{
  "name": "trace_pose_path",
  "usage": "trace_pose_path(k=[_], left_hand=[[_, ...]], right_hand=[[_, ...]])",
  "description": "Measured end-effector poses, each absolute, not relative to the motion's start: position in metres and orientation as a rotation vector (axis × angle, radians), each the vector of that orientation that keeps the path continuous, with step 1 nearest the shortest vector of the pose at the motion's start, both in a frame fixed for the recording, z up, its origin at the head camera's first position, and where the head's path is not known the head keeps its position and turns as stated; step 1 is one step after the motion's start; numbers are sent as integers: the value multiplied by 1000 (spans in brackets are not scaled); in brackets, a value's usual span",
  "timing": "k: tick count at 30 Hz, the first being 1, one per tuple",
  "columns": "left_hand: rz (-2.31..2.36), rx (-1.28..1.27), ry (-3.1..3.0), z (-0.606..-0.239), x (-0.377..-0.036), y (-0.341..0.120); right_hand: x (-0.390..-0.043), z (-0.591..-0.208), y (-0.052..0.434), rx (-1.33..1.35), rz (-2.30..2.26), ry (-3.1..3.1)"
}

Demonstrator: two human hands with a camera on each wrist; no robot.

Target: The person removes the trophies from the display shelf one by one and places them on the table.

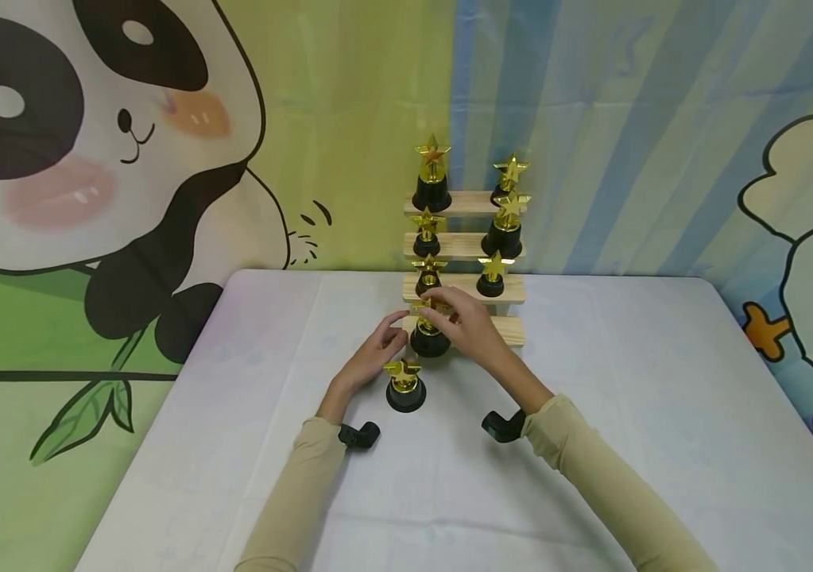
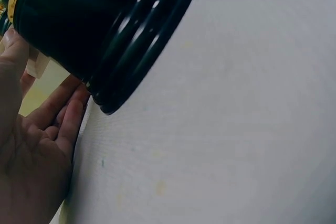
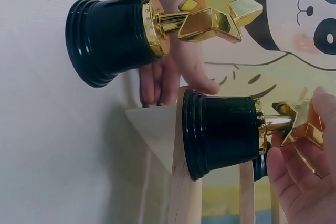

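Observation:
A stepped wooden rack (image 1: 509, 330) stands at the back of the white table (image 1: 628, 413). On its lowest step is a gold star trophy with a black base (image 1: 430, 340), also seen in the right wrist view (image 3: 226, 132). My right hand (image 1: 466, 322) pinches that trophy's star, with fingers (image 3: 299, 166) curled on it. My left hand (image 1: 373, 353) lies open beside the step, its fingers (image 3: 168, 77) straight and touching nothing I can make out. A second star trophy (image 1: 405, 385) stands on the table just in front of both hands; its base (image 2: 100, 24) fills the left wrist view above my palm (image 2: 37, 140).
Several more star trophies stand on the rack's upper steps, such as one at the top left (image 1: 432, 175) and one at the right (image 1: 503, 230). Black wrist cameras (image 1: 359, 434) sit on both sleeves. A cartoon backdrop (image 1: 91, 159) hangs behind the table.

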State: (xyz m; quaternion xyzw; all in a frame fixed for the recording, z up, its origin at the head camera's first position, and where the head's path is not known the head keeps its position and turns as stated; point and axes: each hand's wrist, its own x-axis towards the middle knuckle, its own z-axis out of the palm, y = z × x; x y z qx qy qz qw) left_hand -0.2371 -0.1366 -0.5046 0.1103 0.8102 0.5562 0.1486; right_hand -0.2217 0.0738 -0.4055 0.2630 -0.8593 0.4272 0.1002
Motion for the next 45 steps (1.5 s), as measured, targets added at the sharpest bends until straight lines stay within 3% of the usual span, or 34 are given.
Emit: trace_pose_path(k=[45], left_hand=[[1643, 372, 2302, -509, -240, -137]], right_hand=[[-186, -407, 107, 786, 1249, -2495]])
